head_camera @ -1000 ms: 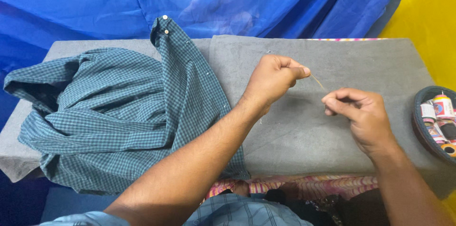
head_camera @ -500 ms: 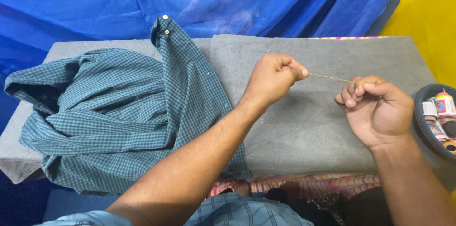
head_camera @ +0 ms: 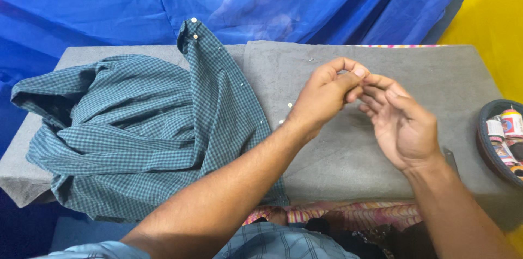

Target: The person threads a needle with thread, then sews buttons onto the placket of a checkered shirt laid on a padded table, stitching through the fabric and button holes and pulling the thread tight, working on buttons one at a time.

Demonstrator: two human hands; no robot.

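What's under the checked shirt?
The green checked shirt lies on a grey cloth-covered table. Grey cloth shows all around it, but whatever sits right beneath its folds is covered. Both hands stay off to its right.

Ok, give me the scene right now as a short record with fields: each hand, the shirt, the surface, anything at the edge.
left hand: left hand raised over the pad, thumb and forefinger pinched together; anything pinched is too fine to see
right hand: right hand palm turned inward, its fingers touching the left hand's fingertips
shirt: green checked shirt crumpled on the left part of the pad, collar end pointing away, small buttons showing
surface: grey padded table against a blue cloth backdrop
edge: round dark tray with thread spools at far right
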